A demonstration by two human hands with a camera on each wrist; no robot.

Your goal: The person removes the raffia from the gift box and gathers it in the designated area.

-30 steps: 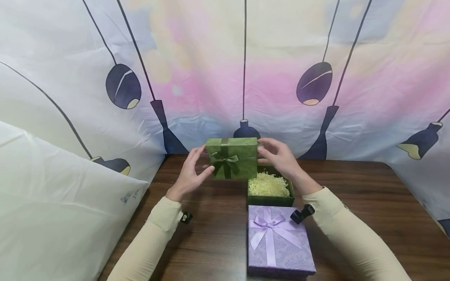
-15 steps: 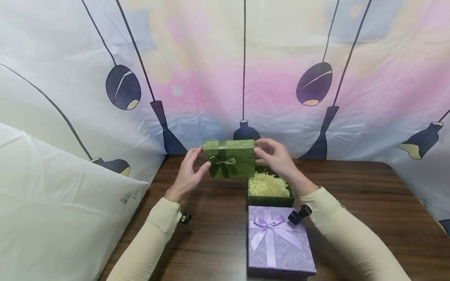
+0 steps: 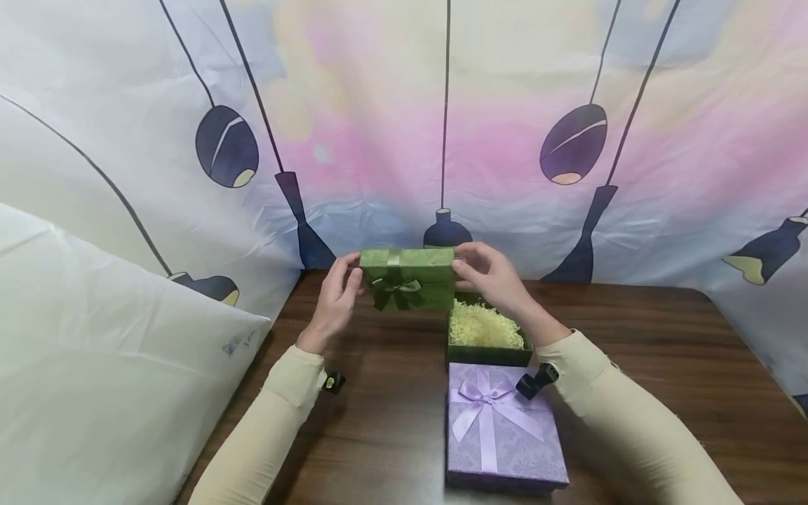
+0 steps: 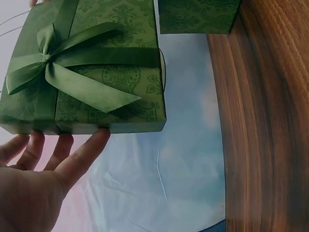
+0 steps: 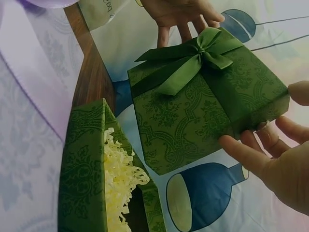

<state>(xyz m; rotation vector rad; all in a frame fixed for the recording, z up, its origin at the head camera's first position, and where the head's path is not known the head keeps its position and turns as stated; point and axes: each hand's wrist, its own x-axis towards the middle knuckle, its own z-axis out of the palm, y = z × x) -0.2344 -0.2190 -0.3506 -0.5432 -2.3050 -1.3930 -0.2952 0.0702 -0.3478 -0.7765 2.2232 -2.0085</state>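
Observation:
A green patterned gift box lid (image 3: 429,280) with a dark green ribbon bow (image 4: 46,58) is held up above the table, its face tilted toward the head camera. My left hand (image 3: 336,298) holds its left side, fingertips (image 4: 102,135) against the side wall. My right hand (image 3: 495,280) holds the opposite side, with fingertips (image 5: 229,141) along that wall and the thumb near a corner. Below and to the right stands the open green box base (image 3: 489,356), filled with pale yellow shredded paper (image 3: 482,326). The lid's underside is hidden in the head view.
A purple gift box (image 3: 511,452) with a lilac ribbon bow stands in front of the green base, under my right wrist. The brown wooden table (image 3: 379,435) meets a printed cloth backdrop (image 3: 379,140) at the back. White fabric (image 3: 126,351) hangs along the left edge.
The lid has shifted slightly left and tipped, showing more of its upper side wall. My left thumb has moved from the lid's front face to its left edge. The head view has shifted slightly.

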